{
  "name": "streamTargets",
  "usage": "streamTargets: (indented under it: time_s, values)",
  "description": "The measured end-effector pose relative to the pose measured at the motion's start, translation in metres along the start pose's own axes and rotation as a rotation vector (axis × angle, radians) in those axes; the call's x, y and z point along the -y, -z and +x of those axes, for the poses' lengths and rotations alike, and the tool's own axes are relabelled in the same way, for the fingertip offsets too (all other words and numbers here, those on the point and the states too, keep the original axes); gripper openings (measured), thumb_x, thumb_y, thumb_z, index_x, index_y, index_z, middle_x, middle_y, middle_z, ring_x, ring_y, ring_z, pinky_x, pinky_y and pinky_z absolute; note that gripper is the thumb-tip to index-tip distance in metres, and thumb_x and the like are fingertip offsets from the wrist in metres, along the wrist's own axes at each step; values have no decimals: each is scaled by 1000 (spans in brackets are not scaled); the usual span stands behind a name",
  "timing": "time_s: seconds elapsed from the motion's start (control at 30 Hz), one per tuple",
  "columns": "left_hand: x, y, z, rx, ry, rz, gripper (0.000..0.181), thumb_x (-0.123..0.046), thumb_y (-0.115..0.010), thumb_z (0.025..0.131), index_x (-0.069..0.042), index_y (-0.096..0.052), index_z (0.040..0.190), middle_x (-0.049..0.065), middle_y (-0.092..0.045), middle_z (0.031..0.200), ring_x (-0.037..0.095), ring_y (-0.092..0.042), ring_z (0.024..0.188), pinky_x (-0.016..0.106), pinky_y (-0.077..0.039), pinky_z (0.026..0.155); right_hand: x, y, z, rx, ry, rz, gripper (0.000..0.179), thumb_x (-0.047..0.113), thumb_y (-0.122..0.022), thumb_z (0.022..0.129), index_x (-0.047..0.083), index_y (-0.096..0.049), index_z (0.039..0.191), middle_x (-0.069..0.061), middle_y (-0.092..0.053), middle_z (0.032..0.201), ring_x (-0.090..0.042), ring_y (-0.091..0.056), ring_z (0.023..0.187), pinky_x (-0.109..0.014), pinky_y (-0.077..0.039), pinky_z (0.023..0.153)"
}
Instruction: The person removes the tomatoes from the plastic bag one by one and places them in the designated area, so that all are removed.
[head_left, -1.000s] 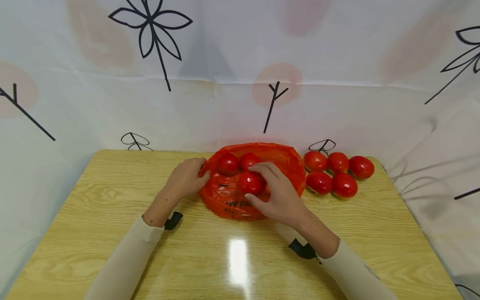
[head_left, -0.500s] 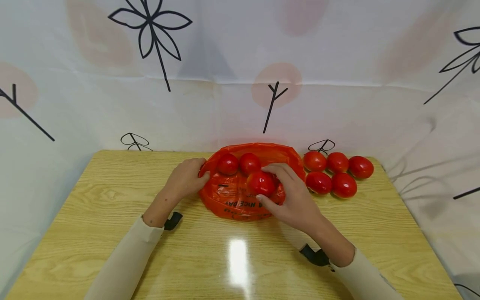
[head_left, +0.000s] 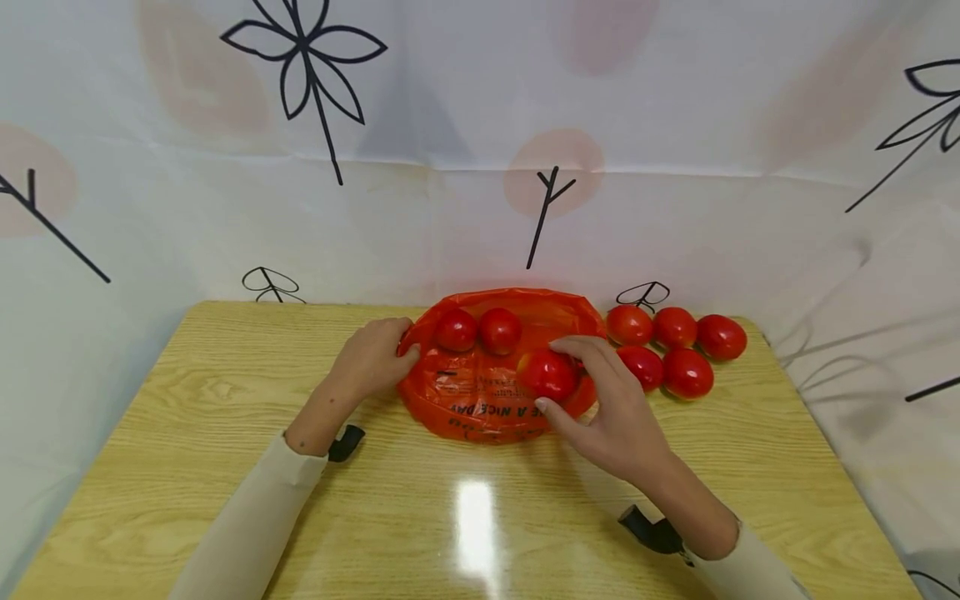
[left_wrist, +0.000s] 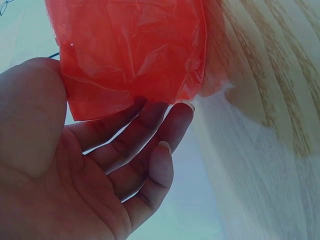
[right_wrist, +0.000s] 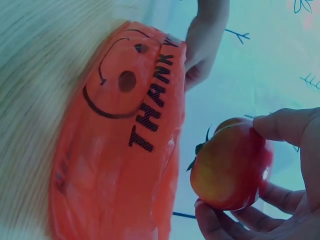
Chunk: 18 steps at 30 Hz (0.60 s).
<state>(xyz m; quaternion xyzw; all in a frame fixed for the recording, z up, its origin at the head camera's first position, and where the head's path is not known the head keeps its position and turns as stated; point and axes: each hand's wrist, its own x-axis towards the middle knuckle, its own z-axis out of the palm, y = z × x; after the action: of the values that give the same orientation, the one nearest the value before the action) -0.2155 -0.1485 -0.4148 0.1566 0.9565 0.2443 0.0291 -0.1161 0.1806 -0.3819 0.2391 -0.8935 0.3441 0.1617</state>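
Observation:
A red plastic bag (head_left: 480, 392) lies spread with its mouth wide on the table, two tomatoes (head_left: 456, 329) inside it towards the back. My left hand (head_left: 369, 360) grips the bag's left rim; in the left wrist view the thumb lies on one side of the film (left_wrist: 130, 50) and the fingers on the other. My right hand (head_left: 617, 417) holds another tomato (head_left: 547, 373) between thumb and fingers, over the bag's right part. The right wrist view shows this tomato (right_wrist: 230, 165) with green leaves at its stem, apart from the bag's printed outer side (right_wrist: 115, 170).
Several more tomatoes (head_left: 687, 372) stand in two rows on the wooden table (head_left: 375, 517), just right of the bag. Behind the table hangs a white cloth (head_left: 450, 217) with printed plants.
My right hand has moved right with the tomato in it, from the bag's middle towards its right rim. The left hand and the other tomatoes have stayed put.

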Motion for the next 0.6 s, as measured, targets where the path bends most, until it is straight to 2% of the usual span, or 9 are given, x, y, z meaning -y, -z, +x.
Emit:
streamTargets:
  time_s: [0.17, 0.6]
  values:
    - [0, 0, 0, 1, 1, -3, 19, -19, -65, 100, -3, -68, 109, 6, -63, 84, 23, -56, 71, 33, -48, 61, -3, 4, -7, -17, -7, 0, 68, 18, -91, 82, 9, -58, 140, -2, -59, 141, -19, -58, 126, -15, -43, 106]
    - [0, 1, 0, 2, -1, -2, 20, -20, -65, 100, -3, -69, 110, 6, -63, 85, 23, -56, 73, 33, -48, 62, -15, 17, -18, -86, -8, 1, 70, 10, -92, 78, 6, -59, 140, -5, -61, 138, -20, -57, 124, -10, -43, 101]
